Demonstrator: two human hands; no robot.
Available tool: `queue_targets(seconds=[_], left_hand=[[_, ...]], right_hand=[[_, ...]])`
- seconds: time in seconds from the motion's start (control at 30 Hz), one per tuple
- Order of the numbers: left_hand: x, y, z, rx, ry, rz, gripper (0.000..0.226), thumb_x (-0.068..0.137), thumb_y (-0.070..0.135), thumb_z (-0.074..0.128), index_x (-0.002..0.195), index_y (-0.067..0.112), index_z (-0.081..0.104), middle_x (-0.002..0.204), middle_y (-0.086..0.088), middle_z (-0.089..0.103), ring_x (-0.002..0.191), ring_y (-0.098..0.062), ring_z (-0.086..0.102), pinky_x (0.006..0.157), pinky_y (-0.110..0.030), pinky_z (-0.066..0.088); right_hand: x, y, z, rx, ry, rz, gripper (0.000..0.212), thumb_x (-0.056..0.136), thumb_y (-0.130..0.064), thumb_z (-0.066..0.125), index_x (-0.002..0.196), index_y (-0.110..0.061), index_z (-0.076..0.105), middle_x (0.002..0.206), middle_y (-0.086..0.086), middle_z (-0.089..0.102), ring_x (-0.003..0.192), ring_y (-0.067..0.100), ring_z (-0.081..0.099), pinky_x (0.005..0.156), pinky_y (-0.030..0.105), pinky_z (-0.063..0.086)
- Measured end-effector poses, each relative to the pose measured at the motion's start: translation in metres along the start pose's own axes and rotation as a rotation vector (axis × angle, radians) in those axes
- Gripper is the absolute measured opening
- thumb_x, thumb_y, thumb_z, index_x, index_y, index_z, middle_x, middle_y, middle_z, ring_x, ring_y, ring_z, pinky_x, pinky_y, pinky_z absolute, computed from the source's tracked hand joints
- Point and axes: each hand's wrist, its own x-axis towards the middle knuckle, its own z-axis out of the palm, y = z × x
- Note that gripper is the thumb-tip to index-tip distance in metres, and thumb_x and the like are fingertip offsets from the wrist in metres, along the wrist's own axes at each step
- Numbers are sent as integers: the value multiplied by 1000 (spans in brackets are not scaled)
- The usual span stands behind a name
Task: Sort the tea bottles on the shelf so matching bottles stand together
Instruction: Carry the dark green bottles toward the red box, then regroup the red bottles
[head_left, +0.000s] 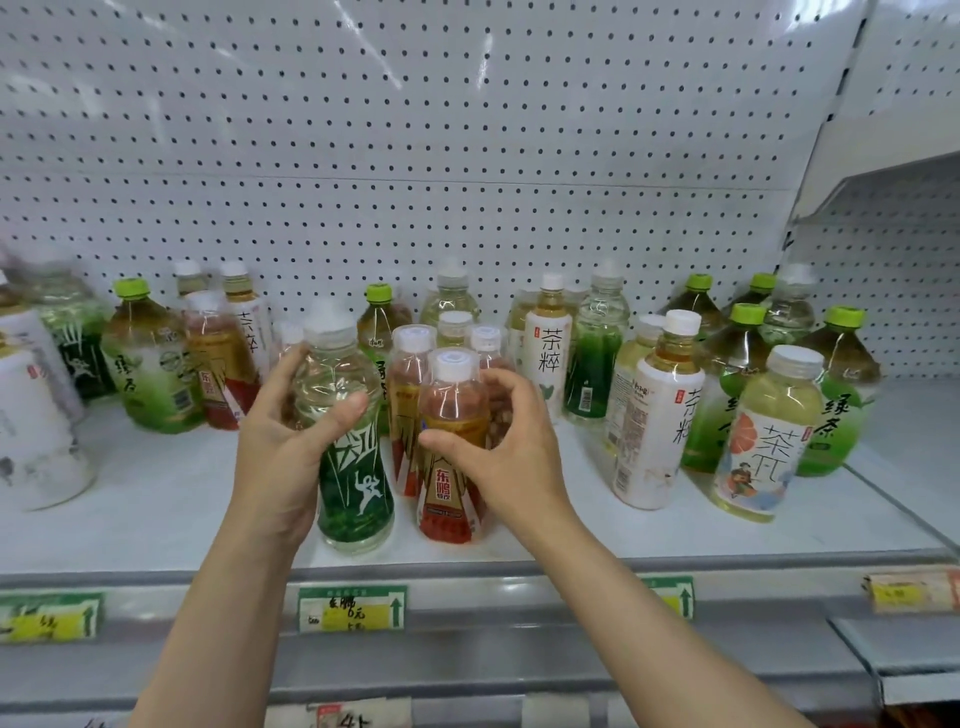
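My left hand (288, 441) grips a clear bottle with a dark green label (356, 483) standing near the shelf's front edge. Right beside it, my right hand (501, 447) curls round a red-and-gold labelled bottle (451, 410), thumb in front and fingers behind. More red-and-gold bottles (408, 395) stand just behind, and one (218, 374) stands at the left. Green-capped green tea bottles stand at left (148, 369) and right (839, 395). White-labelled bottles (654, 421) stand mid-right, and another dark green one (597, 358) stands among them.
The white shelf (156, 499) has a perforated back panel (415, 156). A bottle with a grapefruit picture (761, 441) stands at the front right. Price tags (353, 608) line the front rail. White bottles (31, 415) crowd the far left edge.
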Motion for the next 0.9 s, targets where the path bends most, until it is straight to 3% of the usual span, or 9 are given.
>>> queue_targets(seconds=[0.1,0.2,0.3,0.37,0.43,0.53,0.67,0.83,0.9], left_hand=[[2,-5,7,10,-16,-6,91,55,23,87,138,36,54,130,7,63,122,-19,62,105,-47,49],[3,-7,11,20,-34,-16,92,61,18,78,147,33,47,122,13,63,119,-18,62,105,-51,48],[5,-10,10,53,-64,-25,80,63,26,78,133,50,50,126,17,58,127,-21,56,107,-55,45],[5,-13,10,64,-73,-13,69,65,26,77,122,56,50,125,21,57,128,-19,55,109,-55,43],[5,-15,9,68,-73,4,70,67,26,76,124,55,48,124,23,56,125,-14,56,109,-53,43],[5,-17,8,67,-75,26,75,70,25,78,133,51,46,126,22,57,124,-6,56,110,-48,43],[6,-21,5,71,-79,43,70,72,26,84,126,55,50,133,18,59,124,-5,59,108,-44,46],[4,-24,4,92,-90,94,76,73,29,87,134,53,48,138,18,56,122,3,58,98,-28,49],[2,-25,6,105,-80,116,75,75,26,79,138,48,45,136,22,54,119,9,57,94,-20,48]], right_hand=[[17,6,-18,205,133,84,74,74,-63,74,135,-30,49,127,-16,56,114,-3,53,99,25,47],[57,24,-35,360,324,214,71,87,-50,70,147,-23,43,143,-6,53,128,8,52,111,33,42],[97,43,-41,357,380,268,76,91,-38,73,155,-23,34,158,0,41,143,17,40,115,38,36],[115,52,-39,321,378,279,80,89,-33,76,156,-25,32,159,0,39,145,20,38,117,44,36],[128,57,-34,275,369,290,81,86,-30,79,154,-24,35,157,1,43,143,23,42,115,47,38],[145,61,-30,131,400,307,82,80,-30,84,150,-22,42,149,5,46,136,26,48,112,48,43],[155,67,-26,-59,382,336,73,74,-32,88,138,-25,55,133,6,48,121,28,55,103,49,50],[138,58,-30,52,343,328,67,81,-19,84,137,-18,46,134,7,61,113,21,61,89,32,48],[119,49,-32,93,334,306,67,83,-17,81,138,-18,43,133,6,61,106,16,59,86,29,44]])
